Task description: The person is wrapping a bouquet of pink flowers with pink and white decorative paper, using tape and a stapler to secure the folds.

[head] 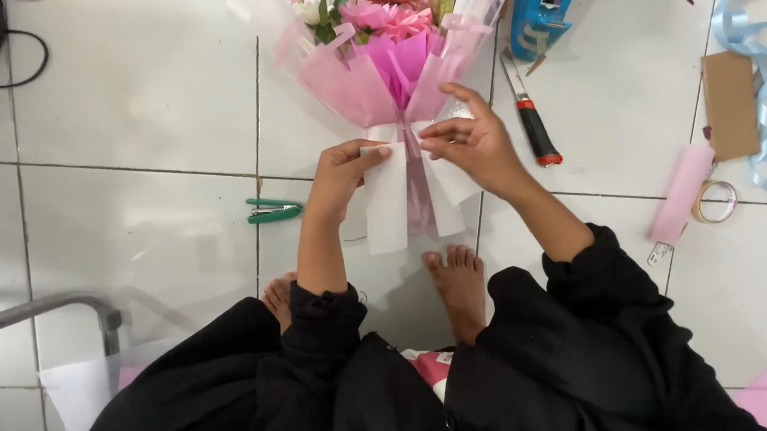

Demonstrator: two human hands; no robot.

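Note:
A flower bouquet [382,47] wrapped in pink and translucent paper lies on the white tiled floor, blooms pointing away from me. A wide white ribbon [387,197] is wound around its narrow neck, with tails hanging toward my feet. My left hand [341,174] pinches the ribbon on the left side of the neck. My right hand [472,139] pinches the ribbon on the right side, index finger raised.
Green small snips [272,211] lie left of my hands. A red-and-black utility knife [528,113] and a blue tape dispenser [541,6] lie to the right. Further right are cardboard [730,101], light blue ribbon [760,68], a pink paper roll [682,193] and a tape ring [714,201]. A metal bar [43,307] sits at left.

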